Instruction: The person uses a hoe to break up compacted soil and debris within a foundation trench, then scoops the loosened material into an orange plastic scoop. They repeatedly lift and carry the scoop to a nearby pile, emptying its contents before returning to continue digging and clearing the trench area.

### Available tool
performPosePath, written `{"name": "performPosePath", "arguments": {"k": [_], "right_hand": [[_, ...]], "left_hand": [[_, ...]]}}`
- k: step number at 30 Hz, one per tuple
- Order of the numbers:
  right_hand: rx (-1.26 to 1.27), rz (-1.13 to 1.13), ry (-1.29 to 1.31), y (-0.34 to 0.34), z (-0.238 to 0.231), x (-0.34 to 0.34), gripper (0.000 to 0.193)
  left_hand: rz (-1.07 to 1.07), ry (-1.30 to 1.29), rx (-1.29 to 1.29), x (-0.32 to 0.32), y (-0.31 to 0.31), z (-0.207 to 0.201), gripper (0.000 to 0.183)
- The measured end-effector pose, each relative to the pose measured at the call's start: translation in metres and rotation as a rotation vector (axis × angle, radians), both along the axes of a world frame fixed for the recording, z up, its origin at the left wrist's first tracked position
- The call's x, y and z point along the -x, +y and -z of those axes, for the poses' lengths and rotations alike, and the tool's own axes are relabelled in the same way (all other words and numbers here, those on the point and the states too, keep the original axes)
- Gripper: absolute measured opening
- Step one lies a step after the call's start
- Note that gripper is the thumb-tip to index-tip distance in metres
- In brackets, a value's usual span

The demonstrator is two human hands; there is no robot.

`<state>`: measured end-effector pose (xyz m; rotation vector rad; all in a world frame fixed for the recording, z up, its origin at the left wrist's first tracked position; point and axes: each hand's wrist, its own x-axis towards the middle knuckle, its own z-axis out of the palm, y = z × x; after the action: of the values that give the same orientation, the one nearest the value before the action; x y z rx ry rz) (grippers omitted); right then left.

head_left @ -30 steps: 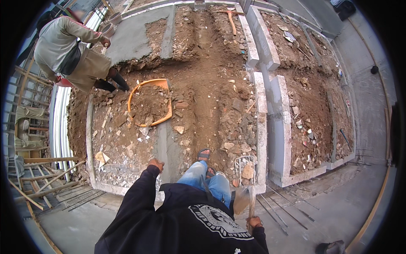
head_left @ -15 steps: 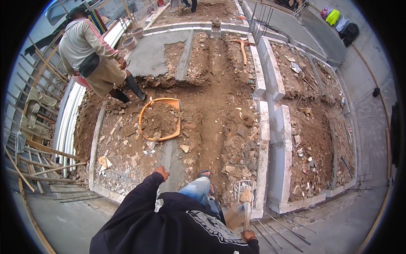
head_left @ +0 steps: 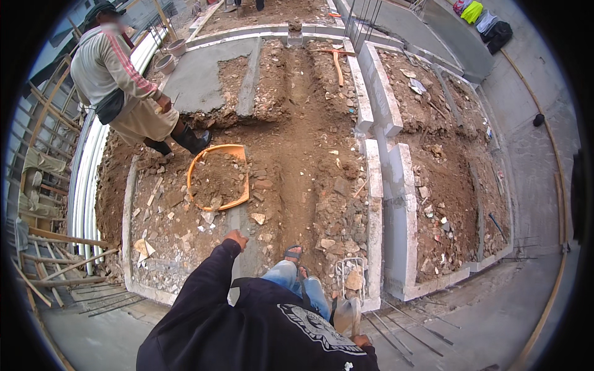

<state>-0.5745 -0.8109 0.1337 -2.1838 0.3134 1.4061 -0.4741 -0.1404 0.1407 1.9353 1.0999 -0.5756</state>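
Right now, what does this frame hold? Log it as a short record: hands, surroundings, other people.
Left hand: held out above a grey concrete strip, nothing visible in it
Right hand: at the handle of a wooden-handled tool, blurred
Ahead: orange basin holding soil
Farther off: pickaxe lying on the ground
Other people: a co-worker standing at upper left, dark boots

The handle (head_left: 356, 319) in the right hand (head_left: 361, 341) is tan. Left of that grip, the black top (head_left: 241, 328) carries a pale grey emblem (head_left: 318, 326) — ahead-left, the jeans (head_left: 282, 274) are faded blue. Well beyond the grip, the container's rim (head_left: 237, 150) is orange, and a co-worker's greyish sleeve (head_left: 125, 62) bears pink stripes.
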Motion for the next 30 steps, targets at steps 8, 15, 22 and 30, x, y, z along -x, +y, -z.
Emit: {"name": "performPosePath", "arguments": {"k": [8, 15, 22, 30], "right_hand": [[-0.596, 0.406, -0.038, 0.010, -0.044, 0.002, 0.019], [0.025, 0.032, 0.114, 0.019, -0.017, -0.024, 0.018], [0.204, -0.231, 0.161, -0.009, 0.035, -0.050, 0.029], [0.239, -0.584, 0.064, -0.036, 0.097, -0.076, 0.036]], "left_hand": [[-0.111, -0.063, 0.021, -0.001, 0.008, -0.002, 0.025], [-0.157, 0.002, -0.005, 0.054, -0.020, 0.021, 0.031], [-0.319, 0.168, 0.039, 0.107, -0.037, 0.003, 0.030], [-0.644, 0.048, 0.128, 0.083, -0.003, 0.007, 0.022]]}}
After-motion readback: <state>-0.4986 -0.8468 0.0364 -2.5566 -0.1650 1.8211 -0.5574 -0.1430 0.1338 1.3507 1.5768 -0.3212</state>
